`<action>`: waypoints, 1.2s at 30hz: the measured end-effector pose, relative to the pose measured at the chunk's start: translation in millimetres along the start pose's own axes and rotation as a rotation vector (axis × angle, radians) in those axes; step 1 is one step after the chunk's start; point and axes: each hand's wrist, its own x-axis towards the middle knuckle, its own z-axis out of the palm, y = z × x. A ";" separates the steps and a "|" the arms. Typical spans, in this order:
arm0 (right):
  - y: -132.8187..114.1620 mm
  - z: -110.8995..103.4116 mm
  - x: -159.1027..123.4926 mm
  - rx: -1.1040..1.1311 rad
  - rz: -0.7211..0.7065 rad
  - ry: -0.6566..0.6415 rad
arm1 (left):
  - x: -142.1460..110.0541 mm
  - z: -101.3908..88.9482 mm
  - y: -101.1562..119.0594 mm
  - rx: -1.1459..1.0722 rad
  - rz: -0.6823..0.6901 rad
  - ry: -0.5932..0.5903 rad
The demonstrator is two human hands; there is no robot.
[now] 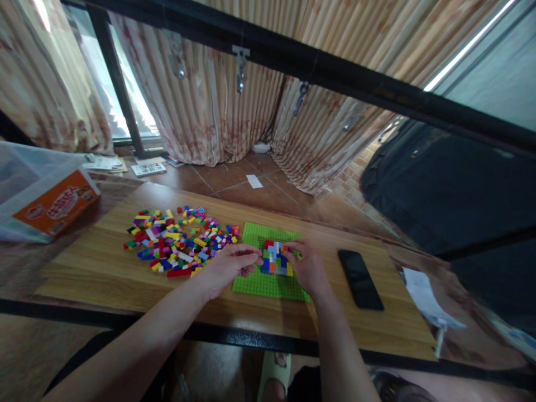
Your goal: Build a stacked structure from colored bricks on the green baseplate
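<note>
A green baseplate lies on the wooden table, with a small patch of coloured bricks built on it. My left hand rests on the plate's left edge, fingers bent and pointing at the build's left side. My right hand sits at the build's right side, its fingertips pinched on a small orange brick at the top right corner. A pile of loose coloured bricks is spread out left of the plate.
A black phone lies on the table right of the plate. An orange box in a clear plastic bag sits at the far left. Papers lie at the right edge. Curtains and a tiled floor lie beyond the table.
</note>
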 end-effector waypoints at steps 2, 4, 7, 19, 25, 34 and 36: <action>-2.0 1.4 0.1 -0.016 -0.020 -0.013 | -0.2 -0.6 0.2 0.007 -0.001 -0.002; -2.5 2.1 0.3 -0.035 -0.026 -0.016 | -0.3 -1.2 0.1 0.013 0.002 -0.002; -1.6 2.0 0.3 -0.064 -0.038 -0.018 | -0.3 -1.5 0.1 0.020 0.004 -0.004; -2.9 0.4 -2.6 -0.298 -0.125 -0.041 | -1.2 -0.2 1.8 0.078 -0.004 0.005; -6.4 1.2 -4.8 -0.400 -0.146 -0.050 | -1.1 -1.0 1.4 0.103 0.009 0.000; -5.5 6.1 -6.1 -0.288 -0.060 0.000 | -0.9 -2.3 1.6 0.132 0.013 -0.010; -3.4 6.6 -5.0 -0.210 -0.034 0.036 | -0.7 -2.8 1.7 0.138 0.012 -0.015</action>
